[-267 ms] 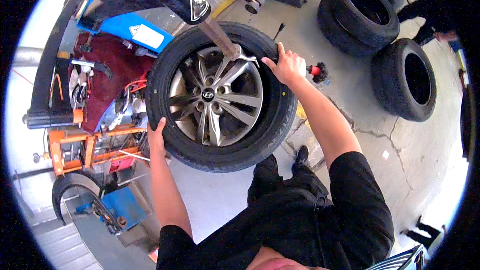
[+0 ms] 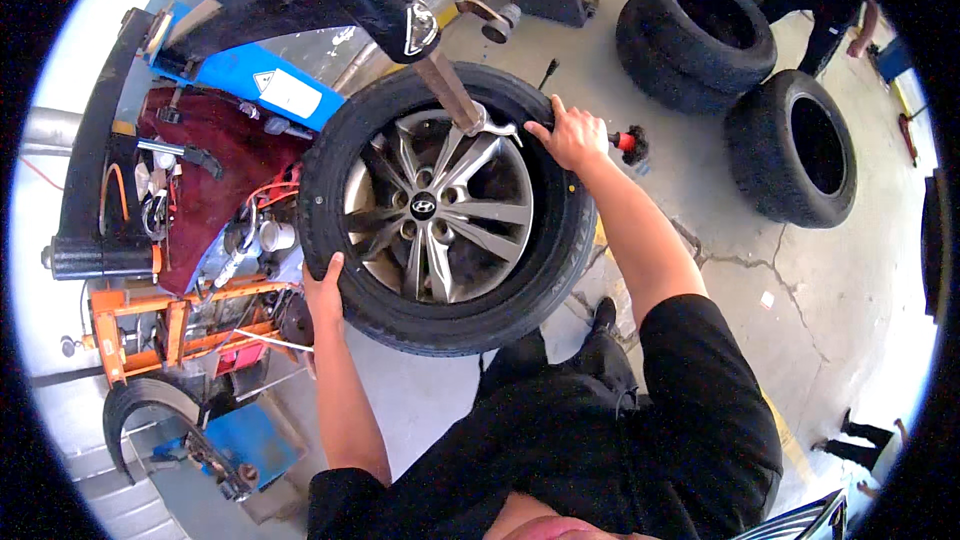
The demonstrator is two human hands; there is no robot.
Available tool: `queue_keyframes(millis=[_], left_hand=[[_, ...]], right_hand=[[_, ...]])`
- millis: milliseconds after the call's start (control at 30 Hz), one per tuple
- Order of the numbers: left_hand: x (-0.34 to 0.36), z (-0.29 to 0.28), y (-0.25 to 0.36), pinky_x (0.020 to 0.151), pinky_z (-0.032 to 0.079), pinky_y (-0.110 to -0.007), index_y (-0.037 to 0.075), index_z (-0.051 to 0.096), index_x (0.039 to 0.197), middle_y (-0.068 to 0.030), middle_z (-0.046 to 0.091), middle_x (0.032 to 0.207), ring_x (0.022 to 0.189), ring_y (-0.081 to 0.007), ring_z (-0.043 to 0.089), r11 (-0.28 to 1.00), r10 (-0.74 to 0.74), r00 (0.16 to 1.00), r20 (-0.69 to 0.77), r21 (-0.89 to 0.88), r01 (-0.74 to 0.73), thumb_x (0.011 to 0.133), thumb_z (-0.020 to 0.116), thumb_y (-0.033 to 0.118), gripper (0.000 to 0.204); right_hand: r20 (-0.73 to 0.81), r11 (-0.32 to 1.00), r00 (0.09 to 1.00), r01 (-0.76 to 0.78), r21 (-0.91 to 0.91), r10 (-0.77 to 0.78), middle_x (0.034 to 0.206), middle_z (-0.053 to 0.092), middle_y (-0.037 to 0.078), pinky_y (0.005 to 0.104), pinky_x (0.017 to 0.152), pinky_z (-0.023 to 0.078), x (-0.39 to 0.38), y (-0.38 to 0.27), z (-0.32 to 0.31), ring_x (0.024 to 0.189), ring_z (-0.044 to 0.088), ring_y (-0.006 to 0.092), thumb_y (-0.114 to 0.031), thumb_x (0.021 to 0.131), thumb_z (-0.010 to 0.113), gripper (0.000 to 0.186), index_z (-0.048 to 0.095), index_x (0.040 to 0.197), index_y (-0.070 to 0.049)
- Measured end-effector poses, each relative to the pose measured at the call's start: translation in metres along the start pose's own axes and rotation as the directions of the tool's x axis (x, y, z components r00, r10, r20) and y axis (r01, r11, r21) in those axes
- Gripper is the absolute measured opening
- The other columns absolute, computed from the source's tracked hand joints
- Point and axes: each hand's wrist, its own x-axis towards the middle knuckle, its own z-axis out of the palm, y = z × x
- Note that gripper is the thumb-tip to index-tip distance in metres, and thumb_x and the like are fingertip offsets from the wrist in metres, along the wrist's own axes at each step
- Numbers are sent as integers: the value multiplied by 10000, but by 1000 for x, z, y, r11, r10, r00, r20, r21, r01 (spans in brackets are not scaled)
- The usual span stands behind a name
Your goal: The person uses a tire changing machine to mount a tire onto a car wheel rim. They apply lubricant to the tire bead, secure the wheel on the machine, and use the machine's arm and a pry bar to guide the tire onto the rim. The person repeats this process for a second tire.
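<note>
A black tyre (image 2: pixel 455 335) surrounds a silver multi-spoke wheel rim (image 2: pixel 480 210) in front of me. My left hand (image 2: pixel 323 285) grips the tyre's lower left edge, its thumb lying on the sidewall. At the upper right, my right hand (image 2: pixel 575 137) grasps the tyre's outer edge, with the thumb toward the rim and fingers over the tread. A tyre changer's metal post (image 2: pixel 447 90) comes down from above. Its hooked mount head (image 2: pixel 492 126) sits at the rim's upper edge, close to my right thumb. The wheel's underside and its support are hidden.
Several loose tyres (image 2: pixel 790 145) stand and lie on the cracked floor at right. A person (image 2: pixel 815 10) is beyond them. Left are a blue machine panel (image 2: pixel 255 75), an orange frame (image 2: pixel 175 335) and a dark red cloth (image 2: pixel 200 180) with tools. A red-handled brush (image 2: pixel 630 143) is near my right hand.
My view has shifted, so the wheel appears slightly lower and the floor tyres farther left. Both hands keep their places on the tyre. More of the person at far right shows.
</note>
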Motion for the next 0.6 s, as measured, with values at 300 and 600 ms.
queue_keyframes(millis=[300,600], left_hand=[[-11,2,0,1188,387,-420,-77,359,1604,-271,509,1549,1391,-350,536,994,109,994,-31,2,-109,889,851,366,974],[-27,-20,-19,1270,271,-446,-33,226,1667,-254,305,1700,1556,-396,333,984,178,984,-8,-22,-178,1002,714,368,917]], right_hand=[[-141,986,990,-17,-166,-7,1315,689,162,459,1054,526,6,-24,3,1282,630,335,-745,1001,486,878,439,1588,-95],[-306,909,879,408,81,-367,973,706,176,493,847,556,-132,-162,-133,965,698,405,-381,1018,697,338,740,999,-46]])
